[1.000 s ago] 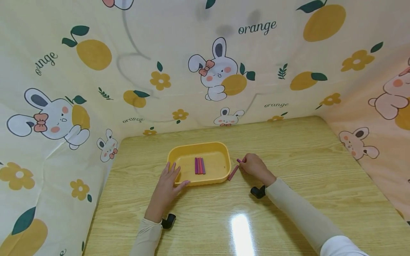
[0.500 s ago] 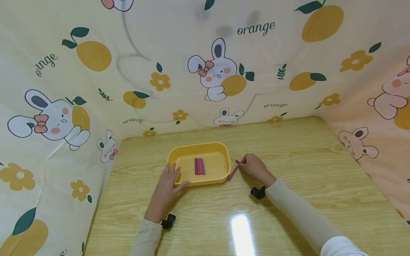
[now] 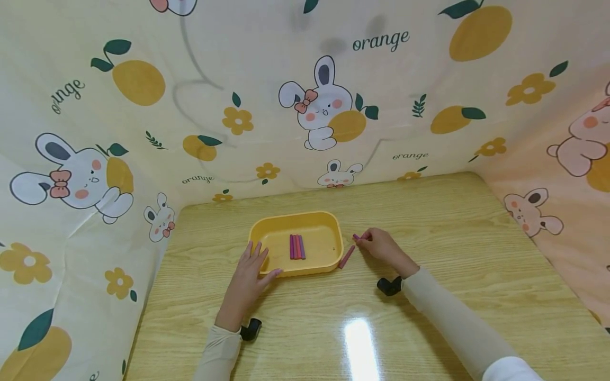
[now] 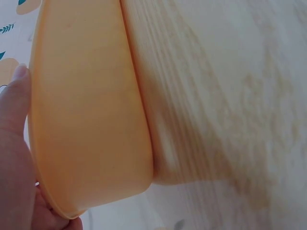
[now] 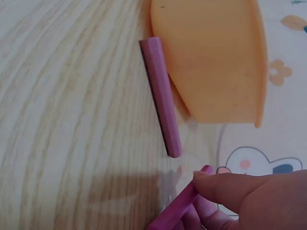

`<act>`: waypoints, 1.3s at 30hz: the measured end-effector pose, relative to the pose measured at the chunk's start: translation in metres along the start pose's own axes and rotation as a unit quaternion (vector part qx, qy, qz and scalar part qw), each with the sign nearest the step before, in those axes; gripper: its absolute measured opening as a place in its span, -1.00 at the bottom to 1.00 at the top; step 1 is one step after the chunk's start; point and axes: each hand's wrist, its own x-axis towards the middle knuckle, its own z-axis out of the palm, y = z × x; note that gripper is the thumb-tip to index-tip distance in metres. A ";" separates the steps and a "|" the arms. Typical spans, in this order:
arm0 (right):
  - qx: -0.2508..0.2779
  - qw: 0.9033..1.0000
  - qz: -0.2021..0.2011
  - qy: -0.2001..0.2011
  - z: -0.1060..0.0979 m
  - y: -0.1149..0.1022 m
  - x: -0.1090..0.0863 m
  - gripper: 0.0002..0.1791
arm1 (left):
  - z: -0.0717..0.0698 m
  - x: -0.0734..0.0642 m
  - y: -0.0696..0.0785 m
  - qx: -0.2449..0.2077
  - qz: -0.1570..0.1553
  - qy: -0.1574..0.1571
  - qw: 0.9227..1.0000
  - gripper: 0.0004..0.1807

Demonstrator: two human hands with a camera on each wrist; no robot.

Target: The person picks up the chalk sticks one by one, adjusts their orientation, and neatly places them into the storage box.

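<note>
My left hand (image 3: 247,272) rests at the near left corner of a yellow plastic tray (image 3: 335,225), with thumb and fingers spread along its rim. Several purple and red crayon-like sticks (image 3: 297,247) lie side by side inside. Right of the tray, my right hand (image 3: 381,246) pinches a magenta crayon-like stick (image 5: 180,206) between thumb and fingers. A pinkish-purple crayon-like stick (image 5: 160,98) lies on the table beside the tray's outer wall, apart from the held one. From the left wrist, the tray's outside wall hides its contents.
The wooden table (image 3: 429,222) carries a bright light reflection near the front. Behind and beside it hangs a cloth (image 3: 267,53) printed with rabbits and oranges. A small black device (image 3: 251,329) sits at the left wrist, another device (image 3: 389,286) at the right.
My right wrist and forearm have shifted slightly right, and the pinched stick has moved a little away from the lying one. Left hand and tray have stayed put.
</note>
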 end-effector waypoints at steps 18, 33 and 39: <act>0.322 0.938 0.020 -0.123 -0.025 0.004 0.007 -0.46 | 0.000 0.000 0.000 0.000 0.008 0.006 1.000 -0.15; 0.357 0.926 0.009 -0.125 -0.033 -0.015 0.004 -0.46 | 0.001 0.000 0.000 0.001 0.010 0.009 1.000 -0.16; 0.351 0.928 -0.017 -0.125 -0.033 -0.028 0.002 -0.55 | 0.000 0.000 0.001 -0.012 0.011 0.020 1.000 -0.16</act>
